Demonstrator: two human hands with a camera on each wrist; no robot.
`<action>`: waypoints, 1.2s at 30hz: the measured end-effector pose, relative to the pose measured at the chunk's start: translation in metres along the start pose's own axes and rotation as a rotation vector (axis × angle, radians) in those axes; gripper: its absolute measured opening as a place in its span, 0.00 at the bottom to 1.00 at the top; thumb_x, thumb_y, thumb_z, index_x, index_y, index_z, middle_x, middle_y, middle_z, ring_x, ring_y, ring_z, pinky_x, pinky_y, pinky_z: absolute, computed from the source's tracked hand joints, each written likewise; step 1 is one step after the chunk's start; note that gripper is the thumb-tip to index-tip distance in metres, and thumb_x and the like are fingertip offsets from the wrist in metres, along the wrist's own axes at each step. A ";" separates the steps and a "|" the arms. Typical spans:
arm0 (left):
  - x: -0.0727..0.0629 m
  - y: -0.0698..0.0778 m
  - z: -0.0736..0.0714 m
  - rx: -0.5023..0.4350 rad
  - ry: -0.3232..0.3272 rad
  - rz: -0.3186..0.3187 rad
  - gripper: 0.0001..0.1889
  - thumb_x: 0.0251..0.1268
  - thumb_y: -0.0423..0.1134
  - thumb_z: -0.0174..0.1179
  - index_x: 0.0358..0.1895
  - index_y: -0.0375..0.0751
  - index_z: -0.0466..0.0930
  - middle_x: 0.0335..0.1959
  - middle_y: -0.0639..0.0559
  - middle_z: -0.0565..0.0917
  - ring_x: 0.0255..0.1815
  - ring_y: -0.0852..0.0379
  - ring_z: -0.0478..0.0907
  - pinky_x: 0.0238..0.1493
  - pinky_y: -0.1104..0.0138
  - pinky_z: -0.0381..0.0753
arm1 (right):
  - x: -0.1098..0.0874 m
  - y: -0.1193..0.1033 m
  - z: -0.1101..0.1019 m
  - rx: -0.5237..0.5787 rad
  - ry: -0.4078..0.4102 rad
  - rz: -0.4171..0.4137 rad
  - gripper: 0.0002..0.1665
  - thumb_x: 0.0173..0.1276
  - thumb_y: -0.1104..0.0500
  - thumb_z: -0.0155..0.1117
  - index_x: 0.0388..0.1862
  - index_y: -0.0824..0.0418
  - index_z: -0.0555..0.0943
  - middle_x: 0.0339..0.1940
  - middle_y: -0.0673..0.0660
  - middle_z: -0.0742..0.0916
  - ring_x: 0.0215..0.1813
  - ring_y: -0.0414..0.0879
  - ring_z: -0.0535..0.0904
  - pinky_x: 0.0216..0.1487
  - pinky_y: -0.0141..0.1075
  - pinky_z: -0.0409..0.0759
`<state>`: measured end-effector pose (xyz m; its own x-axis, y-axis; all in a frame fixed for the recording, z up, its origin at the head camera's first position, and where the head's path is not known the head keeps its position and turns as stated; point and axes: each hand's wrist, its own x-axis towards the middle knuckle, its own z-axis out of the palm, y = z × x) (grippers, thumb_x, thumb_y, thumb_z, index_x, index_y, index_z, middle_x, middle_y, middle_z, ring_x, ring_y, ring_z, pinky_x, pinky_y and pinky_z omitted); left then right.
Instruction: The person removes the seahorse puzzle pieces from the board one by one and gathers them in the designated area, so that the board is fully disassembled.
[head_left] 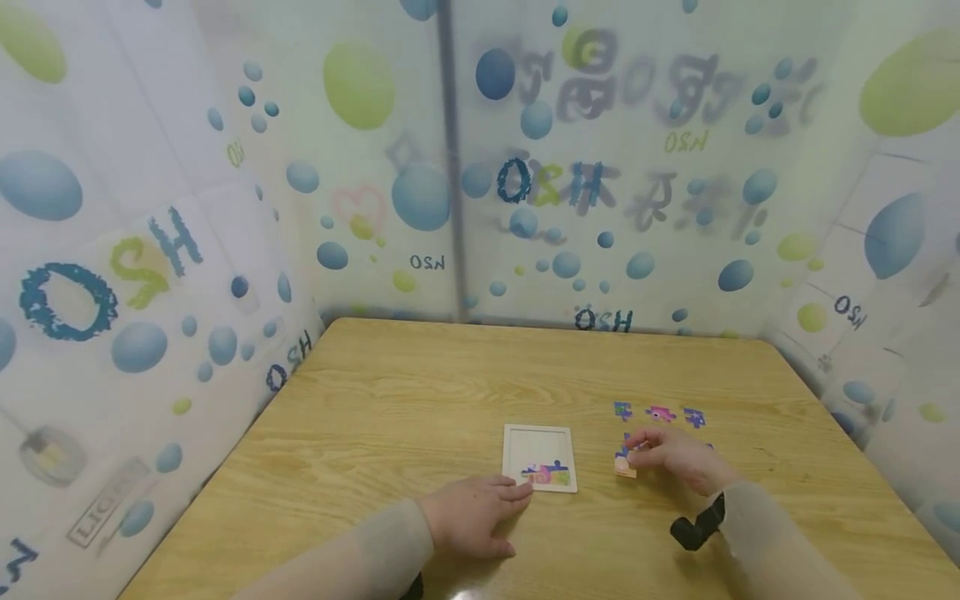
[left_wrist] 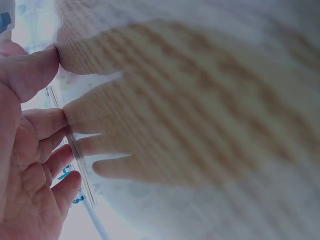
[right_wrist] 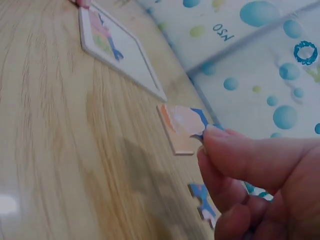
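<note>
My right hand (head_left: 678, 458) pinches a puzzle piece (right_wrist: 182, 127) by its blue edge, between thumb and forefinger. This piece bears a pale orange shell and a straight lower border. My left hand (head_left: 476, 517) lies at the near left corner of a white puzzle frame (head_left: 573, 458), its extended fingertips at the rim. In the left wrist view, fingers (left_wrist: 47, 122) of that hand meet the frame's edge, with their reflection on the table. Inside the frame, joined pink, green and blue pieces (head_left: 551, 473) fill the near part.
Loose pieces lie right of the frame: a green and blue one (head_left: 622, 410), a pink one with an eye (head_left: 661, 413) and a purple-blue one (head_left: 694, 417). Another blue piece (right_wrist: 202, 200) lies under my right fingers. Bubble-printed curtains (head_left: 390, 275) border the wooden table (head_left: 375, 392).
</note>
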<state>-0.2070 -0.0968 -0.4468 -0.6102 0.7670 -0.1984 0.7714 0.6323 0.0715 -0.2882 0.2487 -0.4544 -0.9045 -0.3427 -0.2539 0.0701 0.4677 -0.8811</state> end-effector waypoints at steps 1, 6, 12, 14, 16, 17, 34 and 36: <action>0.000 0.000 0.000 0.002 0.000 0.001 0.36 0.66 0.61 0.53 0.73 0.46 0.62 0.75 0.57 0.59 0.73 0.56 0.58 0.70 0.68 0.59 | -0.002 0.002 -0.002 -0.022 0.003 0.004 0.16 0.61 0.58 0.70 0.44 0.66 0.80 0.36 0.55 0.78 0.40 0.49 0.70 0.41 0.40 0.67; 0.000 0.000 -0.001 0.002 0.003 0.013 0.36 0.66 0.61 0.53 0.72 0.46 0.62 0.74 0.56 0.60 0.73 0.56 0.58 0.70 0.68 0.58 | -0.010 0.007 -0.011 -0.102 0.023 0.041 0.17 0.61 0.57 0.70 0.45 0.66 0.80 0.40 0.56 0.80 0.44 0.50 0.70 0.44 0.41 0.67; -0.001 0.000 -0.001 0.001 0.004 0.014 0.36 0.66 0.61 0.53 0.73 0.46 0.62 0.74 0.57 0.59 0.73 0.56 0.58 0.70 0.68 0.58 | -0.014 0.010 -0.011 -0.178 0.053 0.047 0.15 0.59 0.59 0.71 0.43 0.65 0.82 0.41 0.56 0.81 0.43 0.49 0.70 0.42 0.39 0.67; -0.001 0.000 0.000 0.005 0.005 0.016 0.36 0.66 0.61 0.53 0.73 0.46 0.61 0.74 0.57 0.59 0.73 0.56 0.58 0.70 0.68 0.58 | -0.015 0.010 -0.010 -0.183 0.060 0.057 0.15 0.58 0.60 0.71 0.43 0.65 0.82 0.43 0.56 0.81 0.44 0.49 0.71 0.43 0.39 0.68; -0.001 0.000 0.000 0.006 0.004 0.017 0.36 0.67 0.61 0.52 0.73 0.46 0.61 0.75 0.56 0.59 0.73 0.56 0.58 0.70 0.68 0.58 | -0.016 0.010 -0.009 -0.184 0.070 0.065 0.15 0.59 0.61 0.71 0.44 0.65 0.81 0.44 0.57 0.81 0.44 0.50 0.71 0.43 0.39 0.69; -0.001 0.000 0.000 0.007 0.004 0.017 0.36 0.67 0.61 0.52 0.73 0.46 0.61 0.75 0.56 0.59 0.73 0.56 0.58 0.70 0.68 0.58 | -0.017 0.010 -0.009 -0.185 0.077 0.065 0.15 0.59 0.62 0.70 0.44 0.66 0.81 0.45 0.58 0.81 0.45 0.51 0.72 0.43 0.39 0.69; -0.001 0.001 -0.001 -0.022 -0.007 -0.001 0.36 0.66 0.61 0.54 0.73 0.46 0.62 0.75 0.57 0.59 0.73 0.57 0.57 0.70 0.68 0.59 | -0.016 0.000 -0.003 -0.278 0.141 0.069 0.14 0.62 0.59 0.67 0.45 0.64 0.81 0.38 0.56 0.81 0.40 0.50 0.73 0.39 0.40 0.74; -0.002 0.001 -0.002 -0.022 -0.005 -0.001 0.36 0.66 0.61 0.54 0.73 0.46 0.62 0.74 0.57 0.59 0.73 0.57 0.58 0.70 0.67 0.59 | -0.014 -0.008 0.002 -0.285 0.148 0.067 0.14 0.63 0.58 0.66 0.46 0.63 0.81 0.39 0.55 0.81 0.41 0.49 0.73 0.40 0.41 0.74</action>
<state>-0.2057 -0.0974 -0.4447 -0.6101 0.7657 -0.2038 0.7666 0.6354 0.0924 -0.2756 0.2481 -0.4446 -0.9546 -0.1916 -0.2282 0.0295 0.7014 -0.7122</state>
